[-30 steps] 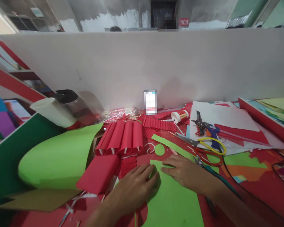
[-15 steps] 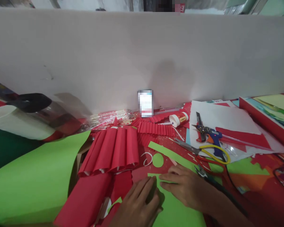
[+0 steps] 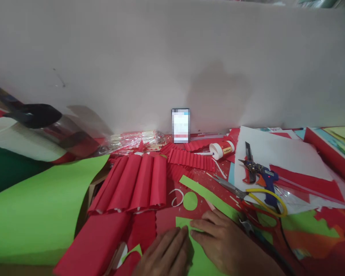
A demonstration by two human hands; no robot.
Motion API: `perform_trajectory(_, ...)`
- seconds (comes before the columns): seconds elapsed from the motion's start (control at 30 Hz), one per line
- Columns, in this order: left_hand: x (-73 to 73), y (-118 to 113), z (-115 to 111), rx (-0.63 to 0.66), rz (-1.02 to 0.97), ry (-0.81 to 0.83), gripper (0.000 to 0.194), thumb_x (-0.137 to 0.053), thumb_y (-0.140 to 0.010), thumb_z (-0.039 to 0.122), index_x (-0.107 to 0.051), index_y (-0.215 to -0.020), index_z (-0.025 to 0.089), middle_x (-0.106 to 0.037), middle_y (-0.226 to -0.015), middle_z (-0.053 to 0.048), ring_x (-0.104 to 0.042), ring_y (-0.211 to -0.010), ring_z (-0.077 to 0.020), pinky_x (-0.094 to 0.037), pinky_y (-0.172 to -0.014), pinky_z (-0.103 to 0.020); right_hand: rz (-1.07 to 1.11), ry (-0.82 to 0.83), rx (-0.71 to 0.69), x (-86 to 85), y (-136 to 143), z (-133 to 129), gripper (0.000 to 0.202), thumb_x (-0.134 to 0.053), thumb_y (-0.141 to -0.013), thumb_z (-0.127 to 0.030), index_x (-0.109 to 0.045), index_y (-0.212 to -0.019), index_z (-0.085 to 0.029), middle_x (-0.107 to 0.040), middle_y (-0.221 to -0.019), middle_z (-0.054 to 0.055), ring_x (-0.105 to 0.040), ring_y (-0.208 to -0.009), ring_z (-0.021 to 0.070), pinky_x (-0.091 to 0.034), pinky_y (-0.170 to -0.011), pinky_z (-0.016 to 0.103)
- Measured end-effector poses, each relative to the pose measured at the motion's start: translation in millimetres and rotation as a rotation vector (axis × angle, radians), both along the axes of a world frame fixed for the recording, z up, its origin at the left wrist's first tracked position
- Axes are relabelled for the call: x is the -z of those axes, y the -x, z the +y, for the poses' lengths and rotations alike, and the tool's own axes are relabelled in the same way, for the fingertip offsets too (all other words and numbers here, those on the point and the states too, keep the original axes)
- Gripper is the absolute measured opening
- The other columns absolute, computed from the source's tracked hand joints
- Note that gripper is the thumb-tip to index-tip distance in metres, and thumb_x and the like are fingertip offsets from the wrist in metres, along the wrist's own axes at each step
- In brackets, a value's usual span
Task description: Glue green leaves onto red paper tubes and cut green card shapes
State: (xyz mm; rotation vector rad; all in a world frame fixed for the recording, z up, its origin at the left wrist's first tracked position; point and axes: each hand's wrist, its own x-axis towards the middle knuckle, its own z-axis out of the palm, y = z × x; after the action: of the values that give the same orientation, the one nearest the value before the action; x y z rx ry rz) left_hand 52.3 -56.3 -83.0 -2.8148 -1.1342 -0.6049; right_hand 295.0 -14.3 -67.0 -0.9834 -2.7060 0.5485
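A sheet of green paper (image 3: 202,260) lies at the front of the table, its upper edge just past my fingertips. My left hand (image 3: 166,253) is closed on the sheet's left side, fingers bent and held together, thumb mostly hidden. From the right, my right hand (image 3: 222,239) is closed on the paper near its top edge, with a sliver of green showing between two fingers. The fingertips of both hands almost meet. Just beyond the sheet are a green paper disc (image 3: 190,201) and a long green paper strip (image 3: 208,194).
Right of my hands lie scissors (image 3: 254,195), pliers (image 3: 248,226) and a glue gun (image 3: 262,174). Pleated red paper (image 3: 143,182) and a curled green sheet (image 3: 37,214) fill the left. A phone (image 3: 180,125) leans on the white wall behind, near a paper cup (image 3: 222,149).
The view has tipped downward, and more of my hands is cut off by the lower edge. Both hands stay on the green paper in nearly the same pose.
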Motion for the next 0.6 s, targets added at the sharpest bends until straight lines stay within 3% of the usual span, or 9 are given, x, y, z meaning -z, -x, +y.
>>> perform_trajectory(0.17,1.1,-2,14,-0.151,-0.069,0.126,0.045,-0.055,-0.096,0.030,-0.050,-0.139,0.016,-0.067,-0.130,-0.014,-0.064,-0.116,-0.0282,-0.056,-0.096,-0.040,-0.023,0.008,-0.012,-3.0,0,-2,0.020,-0.057,-0.096,-0.018,-0.067,-0.112,-0.025,-0.070,-0.121,0.003,-0.058,-0.098,0.0220,-0.035,-0.108,0.045)
perform_trajectory(0.37,-6.5,-7,30,-0.203,-0.184,0.499,0.056,-0.067,-0.083,0.015,-0.048,-0.135,0.018,-0.065,-0.125,-0.015,-0.063,-0.113,-0.0280,-0.055,-0.096,-0.043,-0.086,-0.070,-0.012,-9.1,0,-4,0.020,-0.057,-0.096,-0.018,-0.067,-0.112,-0.024,-0.069,-0.109,0.005,-0.058,-0.096,0.0227,-0.037,-0.105,0.046)
perform_trajectory(0.53,-22.4,-10,31,-0.213,-0.211,0.667,0.024,-0.070,-0.079,0.010,-0.058,-0.098,0.020,-0.068,-0.104,-0.008,-0.064,-0.099,-0.0246,-0.055,-0.089,-0.038,-0.150,-0.113,-0.023,-11.4,-1,-6,0.023,-0.058,-0.093,-0.017,-0.066,-0.114,-0.024,-0.063,-0.100,0.006,-0.056,-0.094,0.0234,-0.038,-0.102,0.046)
perform_trajectory(0.6,-29.0,-5,28,-0.121,-0.179,0.661,0.017,-0.067,-0.086,0.015,-0.059,-0.099,0.022,-0.067,-0.103,-0.006,-0.064,-0.097,-0.0221,-0.055,-0.086,-0.034,-0.172,-0.121,-0.034,-9.6,-2,-6,0.016,-0.059,-0.092,-0.016,-0.067,-0.103,-0.022,-0.062,-0.097,0.006,-0.055,-0.090,0.0227,-0.039,-0.101,0.045)
